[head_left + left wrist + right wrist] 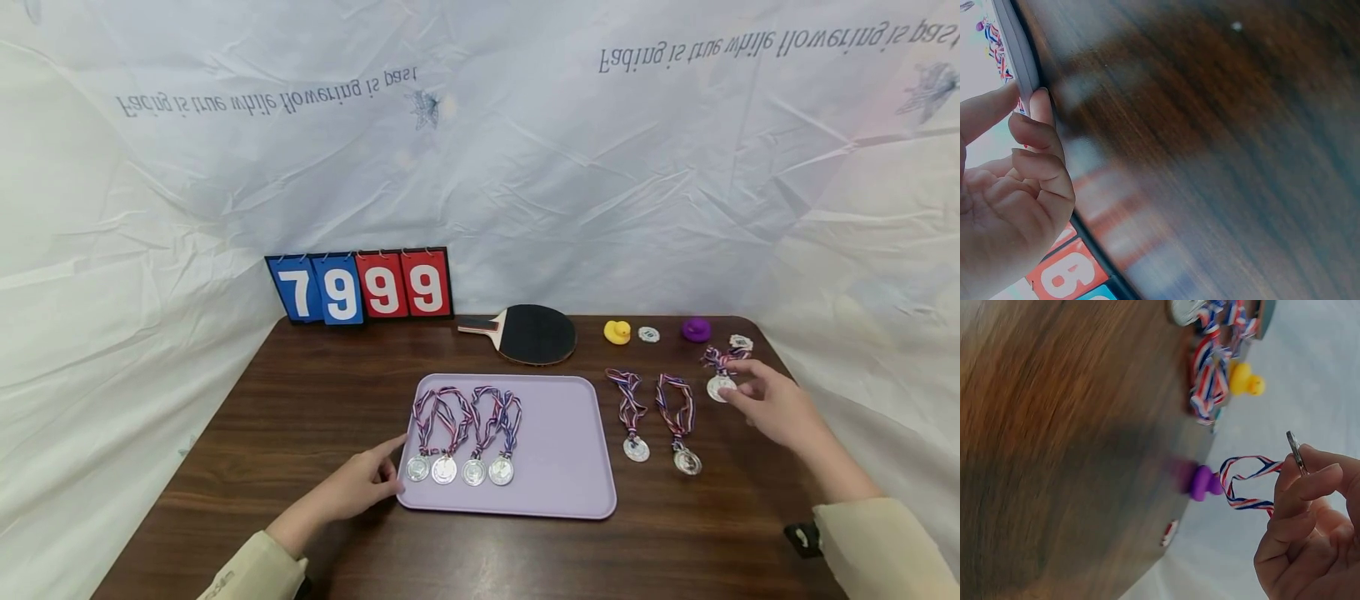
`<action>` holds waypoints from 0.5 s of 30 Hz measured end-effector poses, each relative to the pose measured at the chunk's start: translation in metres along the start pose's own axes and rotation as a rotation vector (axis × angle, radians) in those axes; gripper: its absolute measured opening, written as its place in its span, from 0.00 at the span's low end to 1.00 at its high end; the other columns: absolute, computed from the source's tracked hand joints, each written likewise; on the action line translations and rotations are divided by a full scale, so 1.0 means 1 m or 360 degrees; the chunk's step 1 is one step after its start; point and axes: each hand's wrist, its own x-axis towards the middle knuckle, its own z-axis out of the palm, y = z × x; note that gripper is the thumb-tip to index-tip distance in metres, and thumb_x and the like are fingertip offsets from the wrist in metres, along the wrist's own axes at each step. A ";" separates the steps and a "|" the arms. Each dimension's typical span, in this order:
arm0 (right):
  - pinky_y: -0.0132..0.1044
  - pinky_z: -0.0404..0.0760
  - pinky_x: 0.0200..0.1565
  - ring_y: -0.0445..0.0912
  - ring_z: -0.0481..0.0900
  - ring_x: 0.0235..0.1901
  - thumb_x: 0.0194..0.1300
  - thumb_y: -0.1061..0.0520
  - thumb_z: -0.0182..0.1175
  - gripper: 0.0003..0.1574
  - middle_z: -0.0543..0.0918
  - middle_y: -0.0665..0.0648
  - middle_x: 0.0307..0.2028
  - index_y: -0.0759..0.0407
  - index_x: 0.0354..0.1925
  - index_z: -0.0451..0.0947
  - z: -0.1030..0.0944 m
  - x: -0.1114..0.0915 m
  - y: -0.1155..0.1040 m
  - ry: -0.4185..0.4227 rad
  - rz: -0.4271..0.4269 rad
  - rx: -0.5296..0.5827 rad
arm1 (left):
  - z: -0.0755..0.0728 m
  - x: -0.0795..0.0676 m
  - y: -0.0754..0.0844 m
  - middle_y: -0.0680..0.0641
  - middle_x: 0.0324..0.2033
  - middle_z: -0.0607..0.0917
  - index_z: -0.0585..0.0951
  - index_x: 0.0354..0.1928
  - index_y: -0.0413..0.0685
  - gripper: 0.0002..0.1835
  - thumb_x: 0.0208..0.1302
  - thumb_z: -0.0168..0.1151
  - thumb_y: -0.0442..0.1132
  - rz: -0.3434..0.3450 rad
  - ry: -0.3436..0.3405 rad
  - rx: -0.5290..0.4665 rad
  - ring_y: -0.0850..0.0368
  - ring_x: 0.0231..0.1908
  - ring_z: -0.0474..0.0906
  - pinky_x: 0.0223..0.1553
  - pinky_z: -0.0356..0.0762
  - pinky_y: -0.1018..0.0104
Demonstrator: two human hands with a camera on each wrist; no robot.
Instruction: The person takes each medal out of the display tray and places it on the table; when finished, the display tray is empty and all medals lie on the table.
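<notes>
My left hand point(358, 483) is at the left edge of a lilac tray point(558, 492), its fingertips touching the rim. In the left wrist view, that hand's other fingers point(1041, 172) are bent loosely beside the rim. Several silver medals point(474, 472) with red, white and blue ribbons lie in a row on the tray's left half. On the right, my right hand point(776, 408) pinches a silver medal point(717, 387) by its disc between thumb and fingers. Its striped ribbon point(1230, 487) trails away from the hand. Two more medals, one near the tray point(636, 449) and one farther right point(686, 461), lie on the table.
Along the back of the dark wooden table point(330, 375) stand a flip scoreboard point(360, 287), a black table tennis bat point(536, 335), a yellow duck point(617, 332) and a purple duck point(696, 330). Small white round pieces point(648, 334) lie near the ducks. White sheeting point(525, 208) hangs behind.
</notes>
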 end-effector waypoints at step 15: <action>0.39 0.66 0.24 0.44 0.73 0.19 0.57 0.45 0.60 0.32 0.82 0.55 0.26 0.66 0.51 0.70 0.010 -0.013 0.031 -0.0346 0.0157 -0.0037 | 0.000 -0.001 -0.001 0.54 0.22 0.74 0.60 0.62 0.33 0.34 0.54 0.63 0.33 -0.0004 0.0006 0.0031 0.65 0.19 0.67 0.22 0.67 0.71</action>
